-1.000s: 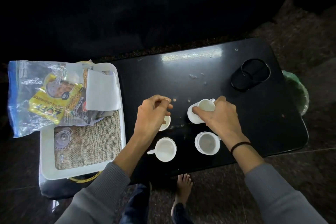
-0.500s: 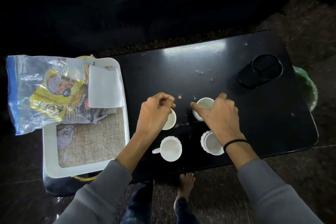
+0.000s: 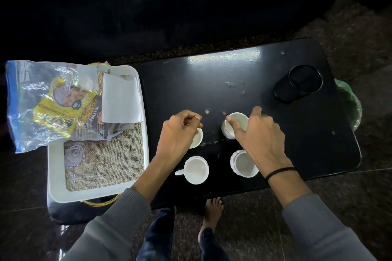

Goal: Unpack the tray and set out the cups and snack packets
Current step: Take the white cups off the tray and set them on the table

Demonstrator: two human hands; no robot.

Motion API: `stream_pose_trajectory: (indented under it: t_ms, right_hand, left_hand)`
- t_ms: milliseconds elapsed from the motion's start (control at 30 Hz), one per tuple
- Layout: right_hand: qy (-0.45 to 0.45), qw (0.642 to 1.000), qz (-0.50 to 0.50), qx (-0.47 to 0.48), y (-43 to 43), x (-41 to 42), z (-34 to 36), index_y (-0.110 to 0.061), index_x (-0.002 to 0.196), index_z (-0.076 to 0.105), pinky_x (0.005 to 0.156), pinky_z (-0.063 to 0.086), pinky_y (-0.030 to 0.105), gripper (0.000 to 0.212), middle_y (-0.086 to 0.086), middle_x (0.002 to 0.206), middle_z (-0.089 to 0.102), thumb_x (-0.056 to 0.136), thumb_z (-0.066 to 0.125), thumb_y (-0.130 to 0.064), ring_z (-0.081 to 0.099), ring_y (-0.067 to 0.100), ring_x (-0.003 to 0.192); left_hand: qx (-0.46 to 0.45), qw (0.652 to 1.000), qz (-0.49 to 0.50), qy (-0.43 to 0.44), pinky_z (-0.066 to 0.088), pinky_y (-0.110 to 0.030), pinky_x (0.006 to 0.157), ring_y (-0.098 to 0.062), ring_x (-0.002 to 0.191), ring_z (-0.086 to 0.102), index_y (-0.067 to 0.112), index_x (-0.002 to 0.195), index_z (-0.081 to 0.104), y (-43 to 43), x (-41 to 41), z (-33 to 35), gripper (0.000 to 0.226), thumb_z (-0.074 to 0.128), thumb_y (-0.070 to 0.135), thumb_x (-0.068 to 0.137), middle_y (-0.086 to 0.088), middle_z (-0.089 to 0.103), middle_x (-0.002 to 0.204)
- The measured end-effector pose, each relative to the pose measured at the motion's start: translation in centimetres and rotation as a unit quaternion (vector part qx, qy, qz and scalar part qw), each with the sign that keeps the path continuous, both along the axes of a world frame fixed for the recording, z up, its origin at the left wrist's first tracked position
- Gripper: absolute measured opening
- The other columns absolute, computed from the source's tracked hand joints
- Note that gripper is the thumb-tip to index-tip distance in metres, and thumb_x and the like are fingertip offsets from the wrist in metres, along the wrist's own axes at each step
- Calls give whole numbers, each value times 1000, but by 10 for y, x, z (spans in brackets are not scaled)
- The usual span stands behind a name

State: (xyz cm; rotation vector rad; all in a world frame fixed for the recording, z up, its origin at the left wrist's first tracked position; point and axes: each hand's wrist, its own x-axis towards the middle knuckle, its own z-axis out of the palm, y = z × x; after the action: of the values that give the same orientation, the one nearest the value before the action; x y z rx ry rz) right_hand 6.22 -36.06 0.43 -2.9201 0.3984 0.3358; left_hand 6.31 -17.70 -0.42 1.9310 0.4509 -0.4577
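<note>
Four white cups [image 3: 195, 169] stand grouped on the black table [image 3: 265, 95]. Your right hand [image 3: 257, 133] pinches the far-right cup's [image 3: 233, 126] rim; your left hand [image 3: 177, 133] curls over the far-left one. Snack packets [image 3: 55, 101] still overlap the white tray [image 3: 97, 195], left.

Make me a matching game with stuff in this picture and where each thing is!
Things:
1. snack packets
2. small glass lid
3. black ring
4. cup with side handle

Places:
A. far right of the black table
B. near table edge, below the left hand
C. on the burlap mat in the tray
D. inside the clear plastic bag

Pairs: 1-D, 2-C, 3-A, 4-B
</note>
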Motion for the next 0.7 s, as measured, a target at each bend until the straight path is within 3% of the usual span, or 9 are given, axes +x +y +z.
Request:
stream_pose_trajectory:
  t_ms: [267, 400, 533, 700]
  right_hand:
    - [-6, 994, 108, 34, 36, 0, 35, -7, 104, 57, 58, 47, 34, 39, 9, 94, 68, 103, 49, -45, 70, 34, 83]
    - [-22, 987, 150, 60, 63, 5, 54, -11, 96, 60, 57, 45, 31, 33, 5, 89, 71, 102, 52, -43, 68, 30, 78]
    - [-26, 973, 212, 88, 107, 12, 67, -16, 93, 58, 63, 56, 39, 29, 1, 84, 68, 101, 52, -43, 67, 29, 75]
    - [-33, 956, 265, 117, 170, 27, 58, -19, 89, 60, 58, 47, 30, 25, -4, 79, 65, 99, 55, -41, 60, 24, 67]
  left_hand:
    - [-20, 1000, 21, -4, 61, -44, 84, -7, 79, 73, 25, 95, 73, 19, -6, 24, 12, 62, 27, 97, 10, 78, 83]
    - [-21, 999, 40, -9, 61, -45, 84, -14, 81, 74, 26, 94, 73, 39, -8, 43, 10, 63, 24, 94, 7, 78, 83]
    - [-1, 997, 69, -26, 62, -42, 80, -13, 79, 73, 25, 93, 75, 76, -10, 52, 11, 66, 19, 91, 5, 77, 82]
    - [31, 994, 99, -24, 62, -39, 79, -10, 82, 70, 25, 97, 75, 133, -10, 45, 11, 66, 21, 92, 10, 73, 83]
